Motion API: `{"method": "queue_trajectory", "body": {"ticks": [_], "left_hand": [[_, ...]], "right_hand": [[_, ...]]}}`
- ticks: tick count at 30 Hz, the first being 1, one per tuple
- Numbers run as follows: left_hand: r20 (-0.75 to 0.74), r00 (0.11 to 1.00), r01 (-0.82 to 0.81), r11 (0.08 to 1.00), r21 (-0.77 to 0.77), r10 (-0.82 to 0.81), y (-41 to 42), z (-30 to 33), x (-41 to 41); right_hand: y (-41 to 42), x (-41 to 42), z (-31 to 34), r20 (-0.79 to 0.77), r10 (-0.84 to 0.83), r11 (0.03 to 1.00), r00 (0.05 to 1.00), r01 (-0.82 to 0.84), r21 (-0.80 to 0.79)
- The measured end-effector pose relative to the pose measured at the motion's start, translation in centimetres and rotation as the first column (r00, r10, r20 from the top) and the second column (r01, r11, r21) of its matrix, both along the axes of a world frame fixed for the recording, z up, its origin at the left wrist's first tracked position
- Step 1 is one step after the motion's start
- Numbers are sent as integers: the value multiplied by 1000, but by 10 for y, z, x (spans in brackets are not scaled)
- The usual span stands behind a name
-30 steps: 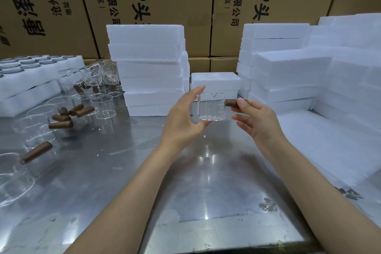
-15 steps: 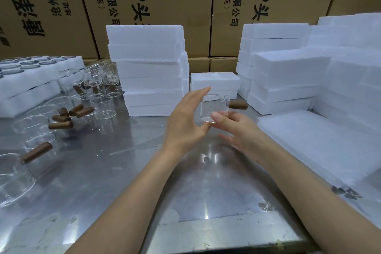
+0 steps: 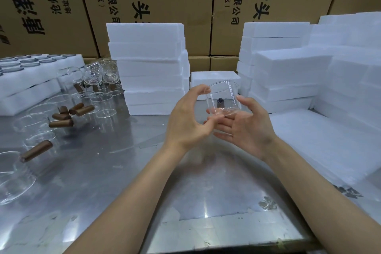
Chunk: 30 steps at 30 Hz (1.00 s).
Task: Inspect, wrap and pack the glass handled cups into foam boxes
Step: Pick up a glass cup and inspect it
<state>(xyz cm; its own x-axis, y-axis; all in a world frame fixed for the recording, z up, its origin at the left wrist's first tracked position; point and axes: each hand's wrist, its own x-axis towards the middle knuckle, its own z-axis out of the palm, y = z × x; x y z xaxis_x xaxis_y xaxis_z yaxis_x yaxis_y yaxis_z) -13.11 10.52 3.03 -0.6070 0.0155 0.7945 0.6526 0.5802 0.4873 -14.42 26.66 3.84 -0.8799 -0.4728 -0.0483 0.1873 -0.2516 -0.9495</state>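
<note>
At frame centre, above the scratched steel table, a clear glass cup is held with its handle end showing as a dark dot through the wall. The left hand pinches its left side between curled forefinger and thumb; the right hand lies flat-fingered under its base. White foam boxes stack just behind and at right; loose brown-handled glass cups crowd the left edge, leaving bare metal below the wrists
</note>
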Motion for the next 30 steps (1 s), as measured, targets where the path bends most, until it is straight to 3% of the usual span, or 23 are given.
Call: {"method": "queue_trajectory", "body": {"ticks": [3,5,7,15,22,30], "left_hand": [[-73,994,-80,995,-59,76,-4,0,-2],[-98,988,-129,983,-132,116,-7,-1,-3],[-101,984,-166,967,-192,149,-7,-2,-3],[-173,973,-193,944,-266,151,-2,-3,-3],[-80,985,-166,952,-256,150,-5,-2,-3],[-198,965,-221,944,-246,174,-5,-2,-4]], "right_hand": [[-5,1,2,-116,-198,959,973,217,185],[-9,2,0,-222,-337,896,915,384,223],[-12,5,-2,-326,-370,856,870,455,243],[-14,5,-8,-441,-403,811,802,536,234],[-9,3,-5,-342,-400,866,850,473,163],[-7,2,-4,-321,-335,892,886,408,194]]}}
